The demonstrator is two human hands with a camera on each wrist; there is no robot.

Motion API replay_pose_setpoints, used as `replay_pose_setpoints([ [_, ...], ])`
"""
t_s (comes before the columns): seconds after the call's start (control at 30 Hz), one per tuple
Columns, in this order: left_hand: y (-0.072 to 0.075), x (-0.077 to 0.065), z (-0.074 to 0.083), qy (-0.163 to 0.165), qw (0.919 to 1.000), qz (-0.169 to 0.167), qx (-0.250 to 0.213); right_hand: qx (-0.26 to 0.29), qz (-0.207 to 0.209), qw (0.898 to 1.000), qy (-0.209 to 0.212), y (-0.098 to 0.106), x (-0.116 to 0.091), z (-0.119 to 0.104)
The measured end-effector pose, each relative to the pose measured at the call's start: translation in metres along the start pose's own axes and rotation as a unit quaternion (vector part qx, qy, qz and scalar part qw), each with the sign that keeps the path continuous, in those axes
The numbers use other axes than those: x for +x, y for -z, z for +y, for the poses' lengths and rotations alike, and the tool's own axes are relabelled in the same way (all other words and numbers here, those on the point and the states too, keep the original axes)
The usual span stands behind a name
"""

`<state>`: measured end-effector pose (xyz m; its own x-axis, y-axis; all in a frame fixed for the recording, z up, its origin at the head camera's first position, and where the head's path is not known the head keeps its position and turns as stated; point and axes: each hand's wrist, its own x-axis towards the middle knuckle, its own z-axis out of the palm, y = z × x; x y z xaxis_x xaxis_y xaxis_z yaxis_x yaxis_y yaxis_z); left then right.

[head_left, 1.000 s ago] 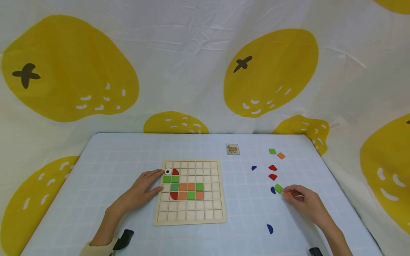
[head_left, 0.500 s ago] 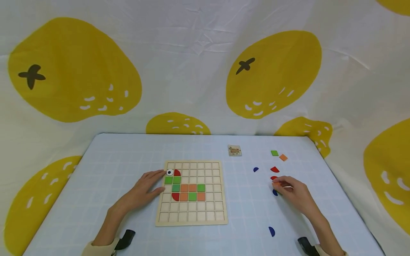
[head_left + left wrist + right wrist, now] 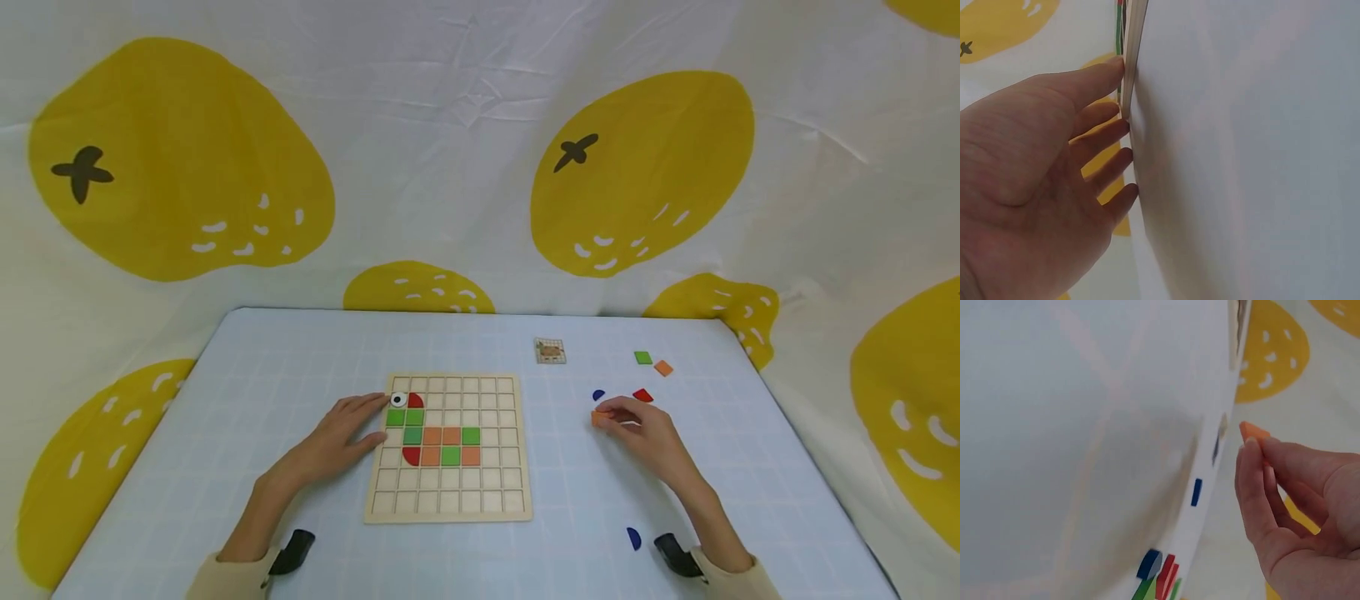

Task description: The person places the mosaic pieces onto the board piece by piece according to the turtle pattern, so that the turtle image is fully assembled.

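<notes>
My right hand (image 3: 647, 435) pinches an orange square tile (image 3: 599, 418) between thumb and fingertips, raised over the table right of the board. The right wrist view shows the same orange tile (image 3: 1252, 431) at the fingertips. With fingers extended, my left hand (image 3: 330, 443) rests against the left edge of the wooden grid board (image 3: 448, 514); its fingertips touch that edge. On the board lie a white eye piece (image 3: 398, 400), a red quarter-round tile (image 3: 416, 401), another red one lower down, and several green and orange squares. Some loose tiles are hidden behind my right hand.
A small picture card (image 3: 551, 351) lies beyond the board's right corner. Loose to the right are a green tile (image 3: 642, 357), an orange tile (image 3: 663, 368), a red tile (image 3: 642, 395), a blue half-round (image 3: 598, 395), and another blue half-round (image 3: 633, 539) nearer me.
My right hand has lifted the orange tile from the right-hand pieces and carried it left toward the board. My left hand has stayed at the board's edge.
</notes>
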<state>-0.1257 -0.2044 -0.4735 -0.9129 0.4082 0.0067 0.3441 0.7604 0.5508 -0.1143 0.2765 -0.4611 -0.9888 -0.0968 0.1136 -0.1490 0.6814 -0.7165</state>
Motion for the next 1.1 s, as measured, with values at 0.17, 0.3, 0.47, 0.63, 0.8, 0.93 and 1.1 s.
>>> replay_pose_setpoints([
  [0.17,0.001,0.001,-0.001,0.008,1.0,0.0,0.004,0.019,-0.009,0.999,0.029,-0.016,0.008,-0.013],
  [0.3,0.001,0.002,-0.001,0.006,1.0,0.001,0.005,0.019,-0.014,0.999,0.048,-0.03,0.015,-0.025],
  [0.47,0.0,0.003,-0.003,0.0,1.0,0.002,0.009,0.034,-0.032,0.997,0.057,-0.045,0.022,-0.039],
  [0.63,0.001,0.003,-0.005,-0.008,0.9999,0.003,0.01,0.056,-0.06,0.995,0.055,-0.058,0.029,-0.051],
  [0.8,0.002,0.003,-0.005,-0.02,0.9998,0.006,0.005,0.066,-0.079,0.993,0.054,-0.072,0.034,-0.06],
  [0.93,0.001,0.003,-0.006,-0.02,0.9998,0.003,0.0,0.072,-0.097,0.991,0.055,-0.079,0.036,-0.066],
  [1.1,-0.002,0.004,-0.009,-0.019,0.9998,-0.002,-0.001,0.088,-0.116,0.987,0.068,-0.086,0.036,-0.07],
])
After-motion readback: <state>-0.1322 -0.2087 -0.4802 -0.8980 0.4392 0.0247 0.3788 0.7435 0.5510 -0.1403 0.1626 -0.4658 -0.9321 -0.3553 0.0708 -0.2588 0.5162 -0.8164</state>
